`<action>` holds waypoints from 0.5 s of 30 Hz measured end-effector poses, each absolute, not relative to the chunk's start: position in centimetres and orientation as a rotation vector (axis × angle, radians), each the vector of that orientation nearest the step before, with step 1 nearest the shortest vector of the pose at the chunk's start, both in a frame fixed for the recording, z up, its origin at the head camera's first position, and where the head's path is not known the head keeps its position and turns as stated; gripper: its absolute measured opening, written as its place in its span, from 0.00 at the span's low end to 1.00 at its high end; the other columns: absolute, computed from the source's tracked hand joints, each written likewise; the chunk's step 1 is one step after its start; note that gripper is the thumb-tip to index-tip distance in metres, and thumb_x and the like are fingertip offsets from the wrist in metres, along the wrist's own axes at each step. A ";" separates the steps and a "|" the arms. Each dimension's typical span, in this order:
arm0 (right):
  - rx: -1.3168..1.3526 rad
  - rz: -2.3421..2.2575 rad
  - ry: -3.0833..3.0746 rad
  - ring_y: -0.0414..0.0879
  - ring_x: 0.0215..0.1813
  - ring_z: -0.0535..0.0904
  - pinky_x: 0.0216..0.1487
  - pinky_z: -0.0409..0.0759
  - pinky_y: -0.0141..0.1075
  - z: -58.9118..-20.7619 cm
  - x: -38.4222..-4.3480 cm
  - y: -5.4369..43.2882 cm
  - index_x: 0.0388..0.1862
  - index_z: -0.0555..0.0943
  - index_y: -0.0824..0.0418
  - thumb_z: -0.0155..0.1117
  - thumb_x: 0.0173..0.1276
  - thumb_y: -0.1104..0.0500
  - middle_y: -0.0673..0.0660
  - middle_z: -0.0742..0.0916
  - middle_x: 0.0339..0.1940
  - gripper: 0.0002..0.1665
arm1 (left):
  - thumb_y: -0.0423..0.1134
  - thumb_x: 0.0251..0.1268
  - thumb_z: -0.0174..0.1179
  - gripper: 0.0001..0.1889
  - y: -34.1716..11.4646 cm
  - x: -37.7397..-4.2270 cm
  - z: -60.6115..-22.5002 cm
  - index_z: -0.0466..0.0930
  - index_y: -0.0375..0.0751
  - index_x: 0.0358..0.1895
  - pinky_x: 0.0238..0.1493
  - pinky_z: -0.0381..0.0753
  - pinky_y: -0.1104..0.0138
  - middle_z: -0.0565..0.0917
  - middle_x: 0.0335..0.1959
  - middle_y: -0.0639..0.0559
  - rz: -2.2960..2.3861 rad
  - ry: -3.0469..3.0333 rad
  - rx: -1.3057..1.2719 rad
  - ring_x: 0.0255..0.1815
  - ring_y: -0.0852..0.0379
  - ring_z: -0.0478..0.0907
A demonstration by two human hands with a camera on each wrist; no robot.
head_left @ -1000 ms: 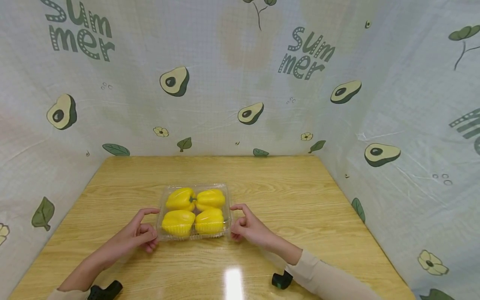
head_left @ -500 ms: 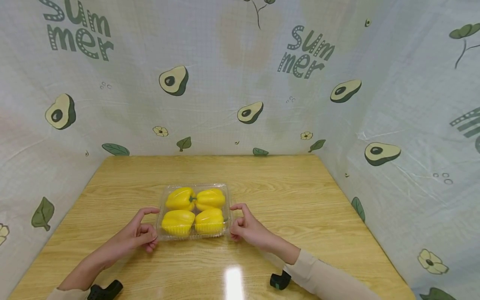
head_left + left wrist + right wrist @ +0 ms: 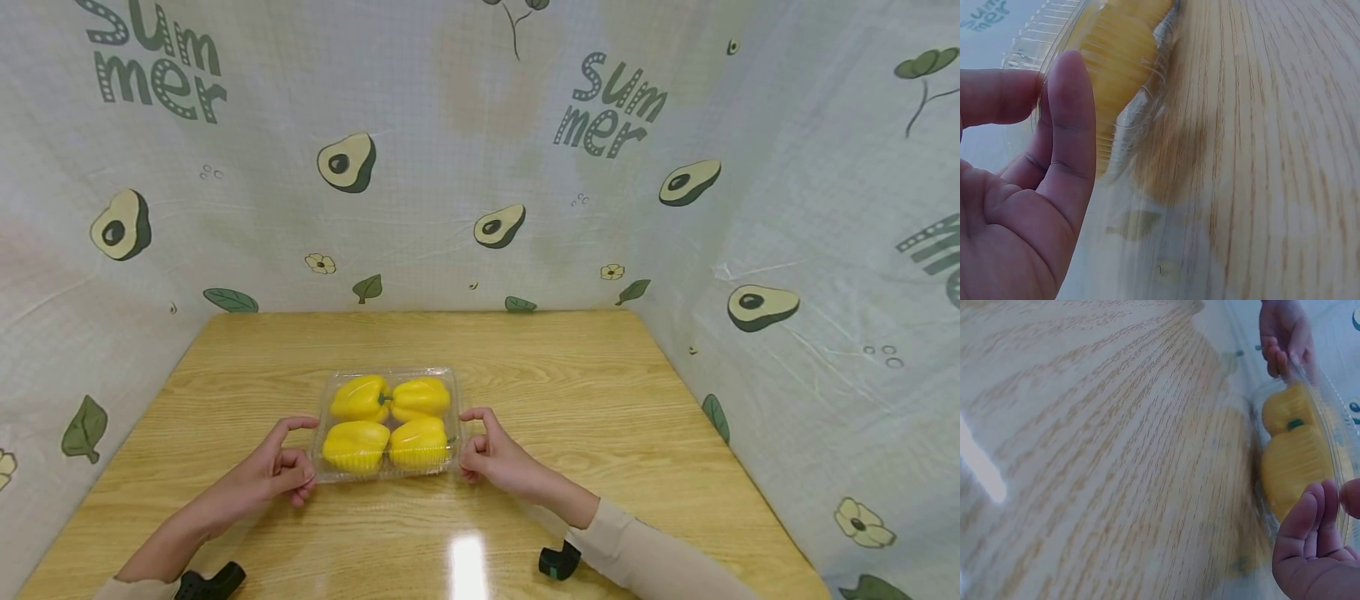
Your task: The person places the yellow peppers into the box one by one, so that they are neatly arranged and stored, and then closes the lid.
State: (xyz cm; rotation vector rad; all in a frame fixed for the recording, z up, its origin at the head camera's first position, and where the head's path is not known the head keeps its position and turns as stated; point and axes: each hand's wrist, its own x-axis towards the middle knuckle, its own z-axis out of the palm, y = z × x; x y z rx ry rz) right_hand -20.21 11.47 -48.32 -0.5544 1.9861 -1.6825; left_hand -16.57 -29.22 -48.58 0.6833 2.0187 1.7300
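Note:
A clear plastic clamshell container [image 3: 390, 476] with a ribbed front lies on the table, its lid over the contents. Inside sit several yellow bell peppers [image 3: 356, 445], one with a green stem showing near the middle. My left hand [image 3: 273, 471] pinches the container's left edge near the front corner, with the index finger stretched along the side. On the opposite edge, my right hand [image 3: 498, 457] does the same, thumb and curled fingers at the front corner and index finger farther back. The left wrist view shows the rim [image 3: 1040, 103] between thumb and fingers.
The wooden table [image 3: 585, 400] extends to both sides and behind the container. Printed cloth walls [image 3: 420, 208] enclose it at the back, left and right. A dark wrist mount [image 3: 561, 561] hangs below the right sleeve, another [image 3: 212, 581] at the left.
My right hand and forearm have shifted very slightly left. The container and my left hand stay in place.

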 end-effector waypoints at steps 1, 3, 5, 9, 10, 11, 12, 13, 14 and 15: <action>-0.557 -1.682 1.985 0.51 0.37 0.81 0.44 0.82 0.37 -48.3 -20.2 11.5 0.77 0.53 0.62 0.56 0.81 0.70 0.60 0.84 0.33 0.34 | 0.31 0.87 0.48 0.32 -29.2 -16.6 -48.6 0.36 0.34 0.78 0.38 0.88 0.61 0.82 0.35 0.36 1.729 2.019 0.683 0.35 0.54 0.82; -0.561 -1.680 1.985 0.51 0.37 0.80 0.44 0.82 0.37 -48.3 -20.2 11.5 0.78 0.53 0.62 0.56 0.81 0.69 0.60 0.84 0.33 0.34 | 0.31 0.87 0.48 0.32 -29.2 -16.6 -48.5 0.36 0.34 0.78 0.38 0.88 0.61 0.81 0.35 0.37 1.729 2.019 0.683 0.35 0.54 0.82; -0.564 -1.680 1.985 0.51 0.37 0.80 0.44 0.82 0.37 -48.4 -20.3 11.5 0.78 0.53 0.62 0.56 0.81 0.69 0.60 0.83 0.33 0.34 | 0.31 0.87 0.48 0.32 -29.3 -16.5 -48.5 0.36 0.34 0.78 0.38 0.88 0.61 0.81 0.35 0.37 1.728 2.019 0.684 0.35 0.54 0.82; -0.566 -1.685 1.978 0.51 0.37 0.80 0.44 0.82 0.36 -48.4 -20.4 11.4 0.78 0.53 0.62 0.57 0.81 0.70 0.62 0.83 0.33 0.34 | 0.31 0.87 0.48 0.33 -29.3 -16.5 -48.4 0.35 0.34 0.78 0.38 0.88 0.61 0.81 0.35 0.36 1.726 2.018 0.678 0.35 0.53 0.82; -0.564 -1.684 1.977 0.50 0.37 0.80 0.43 0.82 0.36 -48.5 -20.4 11.4 0.78 0.53 0.62 0.57 0.81 0.70 0.62 0.83 0.33 0.34 | 0.31 0.87 0.48 0.33 -29.4 -16.5 -48.4 0.35 0.34 0.79 0.38 0.88 0.61 0.81 0.35 0.36 1.724 2.019 0.671 0.35 0.53 0.82; -0.563 -1.683 1.978 0.50 0.37 0.80 0.43 0.82 0.36 -48.4 -20.4 11.4 0.78 0.53 0.62 0.57 0.81 0.70 0.62 0.84 0.33 0.34 | 0.31 0.87 0.48 0.33 -29.4 -16.5 -48.4 0.35 0.34 0.79 0.38 0.88 0.61 0.81 0.35 0.36 1.722 2.020 0.660 0.35 0.54 0.82; -0.561 -1.685 1.974 0.50 0.37 0.80 0.43 0.82 0.36 -48.4 -20.4 11.4 0.78 0.53 0.62 0.56 0.81 0.70 0.62 0.84 0.33 0.34 | 0.32 0.87 0.48 0.33 -29.4 -16.5 -48.4 0.35 0.34 0.79 0.39 0.88 0.61 0.81 0.36 0.36 1.720 2.019 0.646 0.35 0.53 0.82; -0.559 -1.683 1.975 0.50 0.37 0.80 0.43 0.82 0.37 -48.3 -20.4 11.4 0.78 0.53 0.63 0.56 0.81 0.69 0.62 0.84 0.33 0.34 | 0.32 0.88 0.48 0.33 -29.5 -16.5 -48.4 0.35 0.35 0.79 0.39 0.88 0.61 0.81 0.36 0.35 1.718 2.020 0.630 0.36 0.53 0.82; -0.556 -1.680 1.978 0.50 0.37 0.81 0.43 0.82 0.37 -48.3 -20.4 11.4 0.78 0.53 0.62 0.56 0.81 0.69 0.62 0.84 0.33 0.34 | 0.32 0.88 0.48 0.34 -29.5 -16.6 -48.4 0.34 0.35 0.80 0.40 0.89 0.61 0.81 0.37 0.35 1.716 2.022 0.611 0.36 0.53 0.82; -0.552 -1.676 1.982 0.50 0.37 0.81 0.43 0.83 0.38 -48.2 -20.4 11.4 0.78 0.53 0.63 0.56 0.81 0.69 0.61 0.84 0.33 0.34 | 0.33 0.88 0.47 0.34 -29.5 -16.6 -48.3 0.34 0.35 0.80 0.40 0.89 0.61 0.81 0.38 0.34 1.712 2.025 0.594 0.36 0.53 0.82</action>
